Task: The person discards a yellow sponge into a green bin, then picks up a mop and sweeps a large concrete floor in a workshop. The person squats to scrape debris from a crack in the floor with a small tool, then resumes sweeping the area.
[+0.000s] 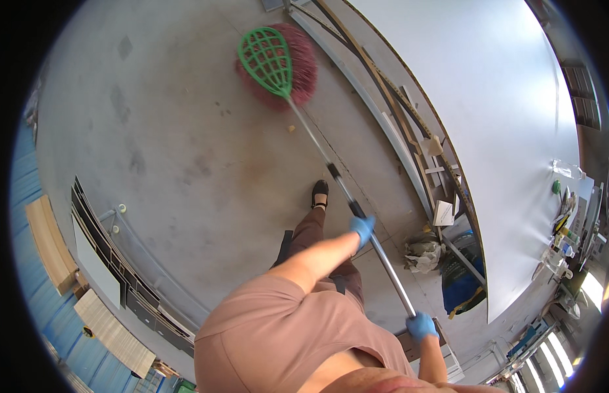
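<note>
A long-handled dust mop (303, 124) reaches away across the floor. Its shaggy red head (304, 62) lies on the concrete under a green lattice frame (265, 60). My left hand (362, 230), in a blue glove, is closed around the middle of the metal pole, just below a black collar. Lower down, my right hand (422, 325), also gloved in blue, wraps the near end of the pole. A small tan scrap (291, 129) sits on the floor close to the mop head.
A large white-topped table (501, 131) fills the right, with long strips (389, 131) beneath its edge. Crumpled paper (423, 253) and a dark blue bag (461, 275) are near its corner. Dark panels (131, 281) lean at the lower left. My shoe (321, 191) stands beside the pole.
</note>
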### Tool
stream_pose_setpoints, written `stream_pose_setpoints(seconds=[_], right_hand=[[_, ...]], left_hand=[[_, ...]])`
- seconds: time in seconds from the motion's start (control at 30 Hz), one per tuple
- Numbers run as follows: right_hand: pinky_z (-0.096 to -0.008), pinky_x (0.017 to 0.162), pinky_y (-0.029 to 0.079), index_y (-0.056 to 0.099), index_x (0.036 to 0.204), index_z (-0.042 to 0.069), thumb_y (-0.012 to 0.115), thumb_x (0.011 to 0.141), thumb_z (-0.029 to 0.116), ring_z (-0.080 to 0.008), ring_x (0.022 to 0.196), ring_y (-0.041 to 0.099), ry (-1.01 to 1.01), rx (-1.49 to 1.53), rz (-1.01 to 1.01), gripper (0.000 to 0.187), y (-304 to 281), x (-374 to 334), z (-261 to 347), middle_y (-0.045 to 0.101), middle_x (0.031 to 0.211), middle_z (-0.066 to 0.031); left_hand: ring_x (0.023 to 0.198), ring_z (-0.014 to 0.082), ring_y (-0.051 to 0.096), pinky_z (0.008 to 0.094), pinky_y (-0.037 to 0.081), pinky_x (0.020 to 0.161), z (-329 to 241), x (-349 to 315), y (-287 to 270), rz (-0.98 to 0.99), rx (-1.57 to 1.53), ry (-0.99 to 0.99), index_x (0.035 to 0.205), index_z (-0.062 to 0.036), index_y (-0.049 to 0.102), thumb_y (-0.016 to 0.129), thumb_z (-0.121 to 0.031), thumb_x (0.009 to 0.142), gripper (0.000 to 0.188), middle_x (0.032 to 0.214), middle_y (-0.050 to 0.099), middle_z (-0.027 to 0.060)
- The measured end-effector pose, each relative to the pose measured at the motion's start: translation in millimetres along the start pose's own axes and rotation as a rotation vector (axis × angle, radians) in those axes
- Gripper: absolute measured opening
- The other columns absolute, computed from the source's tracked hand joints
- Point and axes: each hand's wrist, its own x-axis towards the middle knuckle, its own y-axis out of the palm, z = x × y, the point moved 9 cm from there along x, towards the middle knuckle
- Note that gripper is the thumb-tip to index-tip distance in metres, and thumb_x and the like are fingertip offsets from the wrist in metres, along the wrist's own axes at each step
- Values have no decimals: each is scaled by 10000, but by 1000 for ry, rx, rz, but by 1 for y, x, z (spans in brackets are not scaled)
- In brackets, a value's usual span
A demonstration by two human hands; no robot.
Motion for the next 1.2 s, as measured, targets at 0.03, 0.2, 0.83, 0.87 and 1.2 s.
stream_pose_setpoints(seconds=[0.03,0.2,0.83,0.87,1.2], right_hand=[[-463,839,551,740,961,55,569,865,256,-352,830,718,69,260,223,281,6,21,26,728,796,-173],[-428,748,562,719,964,25,551,855,253,-308,725,727,-365,303,23,304,-61,77,221,716,727,-167],[-377,604,551,652,837,89,644,871,282,-226,537,685,-246,96,-267,196,214,70,-190,681,612,-81],[-393,608,547,653,842,95,654,865,290,-259,577,695,-224,4,-333,197,226,60,-238,688,635,-98],[-486,640,511,669,792,129,719,750,203,-380,721,671,25,-324,-566,99,248,-124,-582,682,751,-162]], left_hand=[[566,233,619,415,485,532,-17,25,-31,-75,-49,16,784,11,651,646,-326,853,344,635,613,100],[575,251,613,424,504,539,-122,131,-206,-431,-145,45,878,-8,615,602,-258,857,251,685,613,116],[744,283,717,407,558,622,202,-64,63,-59,-95,-138,998,50,673,583,-298,869,382,842,712,177],[760,280,721,407,560,641,236,-86,99,-88,-52,-179,1017,36,679,596,-327,867,401,843,716,170],[776,225,654,394,539,672,471,-308,406,268,-326,-468,1017,-28,645,628,-386,909,374,897,660,110]])
